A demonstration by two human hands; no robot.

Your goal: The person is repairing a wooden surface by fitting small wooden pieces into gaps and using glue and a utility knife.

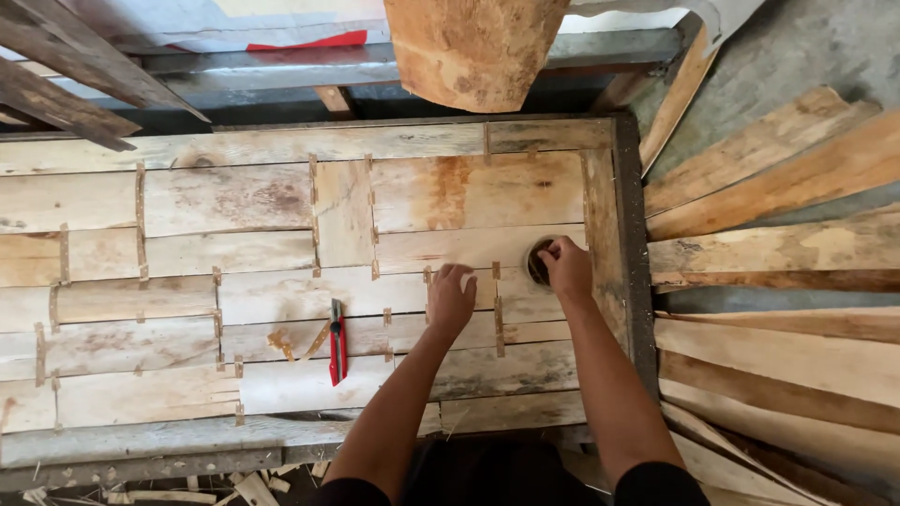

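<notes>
Patching veneer sheets point(281, 281) on table point(187, 436): our right hand point(567, 267) pinched shut on brown tape roll point(538, 263) near right edge; left hand point(450, 300) flat, fingers apart, pressing the seam. Red utility knife point(337, 342) lay beside. Next likely needs tape aligned over joint.

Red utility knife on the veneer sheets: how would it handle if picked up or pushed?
The red utility knife looks slim and rigid, so probably light and stiff. It lies flat on the veneer sheets, so a push would likely slide it, not roll it. Neither the left hand nor the right hand touches it.
</notes>
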